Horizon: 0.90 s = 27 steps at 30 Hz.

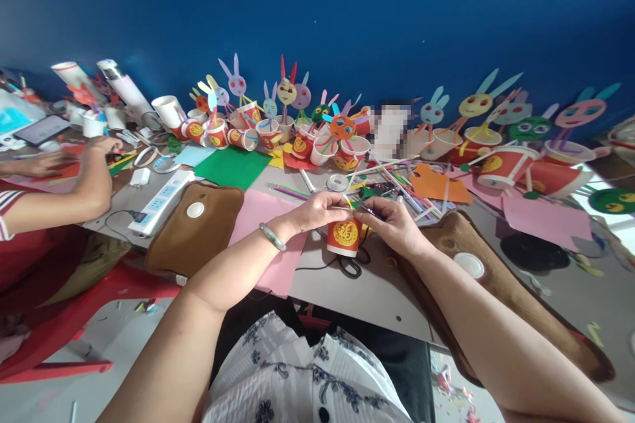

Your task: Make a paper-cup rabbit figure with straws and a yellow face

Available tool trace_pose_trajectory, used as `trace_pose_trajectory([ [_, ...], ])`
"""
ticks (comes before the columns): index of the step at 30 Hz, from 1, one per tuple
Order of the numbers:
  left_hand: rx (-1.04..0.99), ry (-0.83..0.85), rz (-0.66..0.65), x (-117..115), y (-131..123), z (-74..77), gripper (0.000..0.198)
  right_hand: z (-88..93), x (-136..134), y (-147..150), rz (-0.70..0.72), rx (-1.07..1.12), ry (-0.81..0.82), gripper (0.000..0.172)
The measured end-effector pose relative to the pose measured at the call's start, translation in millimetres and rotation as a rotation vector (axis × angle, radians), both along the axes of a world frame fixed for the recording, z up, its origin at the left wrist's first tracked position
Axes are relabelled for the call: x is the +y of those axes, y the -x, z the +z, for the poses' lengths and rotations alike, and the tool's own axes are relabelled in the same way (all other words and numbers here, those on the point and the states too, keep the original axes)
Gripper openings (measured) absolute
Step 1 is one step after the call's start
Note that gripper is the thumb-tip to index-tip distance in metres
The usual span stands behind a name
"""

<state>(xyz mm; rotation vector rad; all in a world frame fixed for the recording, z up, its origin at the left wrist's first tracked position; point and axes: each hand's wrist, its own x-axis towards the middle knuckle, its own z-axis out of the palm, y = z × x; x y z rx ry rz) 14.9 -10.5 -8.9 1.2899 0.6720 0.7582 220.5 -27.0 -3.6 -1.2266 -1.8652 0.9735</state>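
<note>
My left hand (325, 211), a jade-coloured bangle (272, 236) on its wrist, is closed in a pinch over the rim of a red paper cup (343, 238) with a yellow emblem. Facing it, my right hand (394, 223) is closed too, its fingertips close to the left ones. Something thin and dark shows between the fingers, too small to name. Whether either hand grips the cup itself is unclear. Black loops (350, 268), like scissor handles, lie just below the cup. Pink paper (270, 238) spreads under my left forearm.
Paper-cup rabbit figures (342, 129) line the wall side. A white power strip (161, 203) and brown hot-water bags (196, 231) (469, 291) flank my arms. Coloured straws (404, 188), tape (338, 182) and green paper (233, 168) lie behind. A co-worker's arms (94, 178) work at left.
</note>
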Motion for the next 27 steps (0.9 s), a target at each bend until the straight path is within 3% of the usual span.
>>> trace_pose_trajectory([
  [16, 0.006, -0.017, 0.032, 1.7, -0.9, -5.2, 0.036, 3.3, -1.2, 0.8, -0.014, -0.006, -0.024, 0.043],
  [27, 0.019, -0.081, 0.064, 1.0, 1.5, 2.1, 0.042, 0.1, 0.6, 0.6, -0.004, 0.009, -0.009, 0.042],
])
